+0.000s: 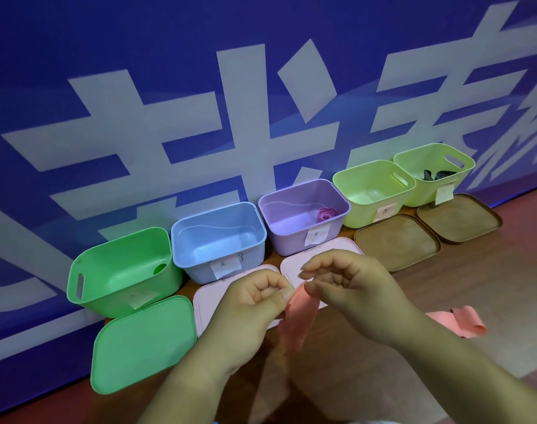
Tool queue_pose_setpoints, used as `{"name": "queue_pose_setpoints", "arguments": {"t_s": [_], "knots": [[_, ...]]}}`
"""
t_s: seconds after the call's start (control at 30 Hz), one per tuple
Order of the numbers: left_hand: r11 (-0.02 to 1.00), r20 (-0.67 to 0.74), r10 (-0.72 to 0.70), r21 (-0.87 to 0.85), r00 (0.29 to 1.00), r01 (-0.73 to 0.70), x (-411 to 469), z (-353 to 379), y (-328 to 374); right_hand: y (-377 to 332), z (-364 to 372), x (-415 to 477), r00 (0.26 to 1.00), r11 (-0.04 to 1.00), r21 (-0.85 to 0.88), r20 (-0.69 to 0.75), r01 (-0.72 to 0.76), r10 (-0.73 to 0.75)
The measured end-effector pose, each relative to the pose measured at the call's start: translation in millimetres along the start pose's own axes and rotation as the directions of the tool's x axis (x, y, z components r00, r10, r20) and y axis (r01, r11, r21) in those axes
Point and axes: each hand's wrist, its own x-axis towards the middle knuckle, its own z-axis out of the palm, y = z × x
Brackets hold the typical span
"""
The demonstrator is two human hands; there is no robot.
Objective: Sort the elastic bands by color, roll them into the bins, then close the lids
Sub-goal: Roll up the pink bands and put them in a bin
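Front and centre above the worktop point(475, 286), the salmon-pink band point(297, 322) hangs between the two wrists. The left hand point(251, 304) has its grip closed tight, thumb and curled fingers pinching the strip's top edge, while the right hand point(356, 289) sets its thumb on that same edge, fingers curled just above. Behind, open against the blue wall, stand the green bin point(108, 301), blue bin point(193, 267), purple bin point(285, 243) holding a pink roll point(326, 214), and two yellow-green bins point(362, 215), lids flat in front.
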Motion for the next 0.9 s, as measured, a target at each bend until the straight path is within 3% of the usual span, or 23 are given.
{"name": "queue_pose_setpoints", "arguments": {"t_s": [0.47,0.73,0.9], "knots": [[1.0,-0.06,0.0,0.022,0.998,0.002,9.7,39.8,2.3,14.0,-41.7,-1.6,1.0,0.997,0.072,-0.018,0.002,0.0],[0.983,-0.216,0.074,0.18,0.974,-0.034,32.0,87.8,-11.1,26.2,-89.1,-4.9,0.997,0.998,0.071,-0.076,0.0,0.005],[0.987,-0.23,0.005,0.155,0.973,0.032,52.3,121.2,-26.5,52.2,-132.3,-4.7,0.999,0.999,0.013,-0.038,-0.033,0.033]]}}
